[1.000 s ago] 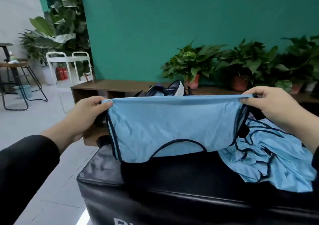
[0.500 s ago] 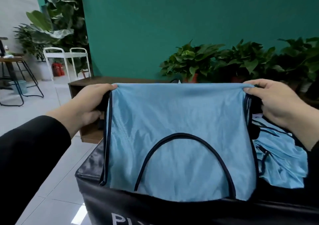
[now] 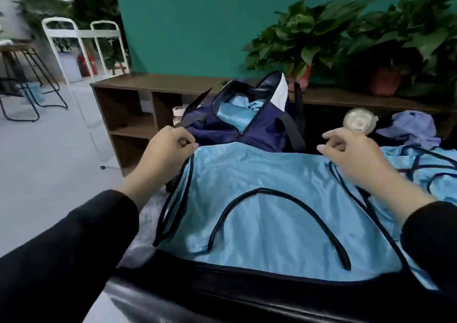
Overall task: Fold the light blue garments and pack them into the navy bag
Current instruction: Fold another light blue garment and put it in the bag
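A light blue garment with dark trim lies spread flat on the black padded bench in front of me. My left hand pinches its top left corner. Over the top right corner hovers my right hand, fingers loosely curled and spread, with no fabric visibly between them. Behind the garment stands the navy bag, unzipped, with light blue fabric inside. More light blue garments lie crumpled at the right.
A round clear lid and a lilac cloth lie at the back right. A low wooden shelf with potted plants runs along the green wall. White rack and stools stand at the left over tiled floor.
The garment has come down from being held up in the air and now lies flat on the bench. Both hands lowered with it, and my view tilted down, revealing the bag.
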